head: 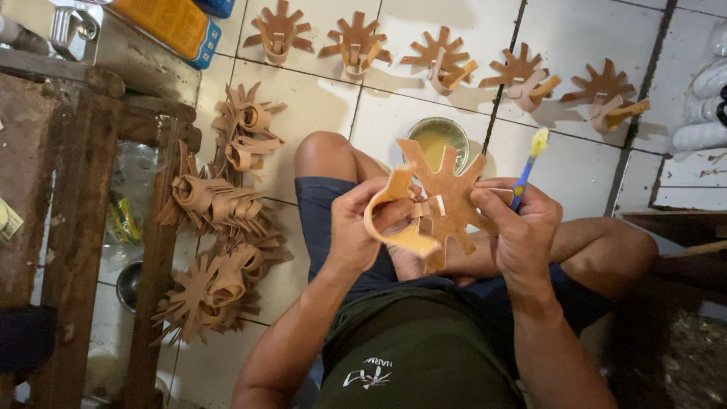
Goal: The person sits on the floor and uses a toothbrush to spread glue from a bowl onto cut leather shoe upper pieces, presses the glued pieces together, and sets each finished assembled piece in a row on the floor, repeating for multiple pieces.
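A round tin (441,138) sits on the white tiled floor (318,106) just beyond the person's knees, holding yellowish glue. Over the lap, the left hand (362,227) grips a curled tan leather strap (394,216), fingers closed around it, where it joins a star-shaped leather cutout (448,198). The right hand (517,227) pinches the cutout's right edge and also clasps a blue-handled brush (528,168) with a yellow-tipped head. Five finished star pieces (443,60) lie in a row on the far tiles; a heap of similar pieces (219,250) rests left, beside a worn wooden bench (76,227).
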A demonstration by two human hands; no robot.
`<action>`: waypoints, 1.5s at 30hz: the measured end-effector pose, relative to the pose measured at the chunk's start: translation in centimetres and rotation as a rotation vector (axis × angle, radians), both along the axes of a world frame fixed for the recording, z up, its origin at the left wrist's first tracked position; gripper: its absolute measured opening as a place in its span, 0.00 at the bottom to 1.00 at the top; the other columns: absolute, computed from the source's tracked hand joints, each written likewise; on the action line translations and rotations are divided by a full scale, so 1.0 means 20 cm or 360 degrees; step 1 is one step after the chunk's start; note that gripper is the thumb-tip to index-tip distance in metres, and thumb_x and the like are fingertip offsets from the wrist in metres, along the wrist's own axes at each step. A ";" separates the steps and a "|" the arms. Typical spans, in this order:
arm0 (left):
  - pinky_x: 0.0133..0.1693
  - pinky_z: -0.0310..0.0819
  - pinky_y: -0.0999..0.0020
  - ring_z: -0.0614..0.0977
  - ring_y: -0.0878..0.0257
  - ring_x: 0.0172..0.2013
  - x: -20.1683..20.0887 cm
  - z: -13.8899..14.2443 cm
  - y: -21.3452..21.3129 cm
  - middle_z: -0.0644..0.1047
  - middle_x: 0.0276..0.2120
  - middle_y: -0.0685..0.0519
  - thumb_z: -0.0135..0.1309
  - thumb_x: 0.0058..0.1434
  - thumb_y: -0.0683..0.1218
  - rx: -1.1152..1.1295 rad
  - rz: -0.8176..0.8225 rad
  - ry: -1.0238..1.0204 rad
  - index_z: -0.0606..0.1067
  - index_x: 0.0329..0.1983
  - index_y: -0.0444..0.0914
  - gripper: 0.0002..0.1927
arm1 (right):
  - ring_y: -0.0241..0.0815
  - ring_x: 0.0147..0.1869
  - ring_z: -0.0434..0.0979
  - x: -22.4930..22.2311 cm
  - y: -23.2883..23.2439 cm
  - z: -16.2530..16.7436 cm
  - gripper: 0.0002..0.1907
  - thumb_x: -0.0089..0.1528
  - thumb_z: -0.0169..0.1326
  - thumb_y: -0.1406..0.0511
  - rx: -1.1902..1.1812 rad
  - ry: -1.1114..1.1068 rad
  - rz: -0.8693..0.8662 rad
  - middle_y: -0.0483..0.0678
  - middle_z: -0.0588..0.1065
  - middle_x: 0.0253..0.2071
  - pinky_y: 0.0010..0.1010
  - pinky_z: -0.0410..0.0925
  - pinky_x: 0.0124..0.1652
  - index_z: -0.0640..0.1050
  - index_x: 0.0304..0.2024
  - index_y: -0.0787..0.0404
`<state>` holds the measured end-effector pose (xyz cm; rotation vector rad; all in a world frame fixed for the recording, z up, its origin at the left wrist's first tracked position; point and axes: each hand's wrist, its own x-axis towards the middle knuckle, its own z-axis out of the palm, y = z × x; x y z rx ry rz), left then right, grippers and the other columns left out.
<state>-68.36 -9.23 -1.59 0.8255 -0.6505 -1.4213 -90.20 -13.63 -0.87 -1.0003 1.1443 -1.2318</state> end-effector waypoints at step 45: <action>0.39 0.75 0.77 0.80 0.70 0.35 -0.17 0.06 0.01 0.79 0.37 0.54 0.62 0.63 0.45 -0.0093 -0.0416 -0.0250 0.76 0.53 0.31 0.18 | 0.25 0.30 0.64 0.06 0.08 0.04 0.11 0.59 0.65 0.74 -0.0396 0.0251 0.0282 0.38 0.69 0.31 0.20 0.60 0.30 0.74 0.33 0.63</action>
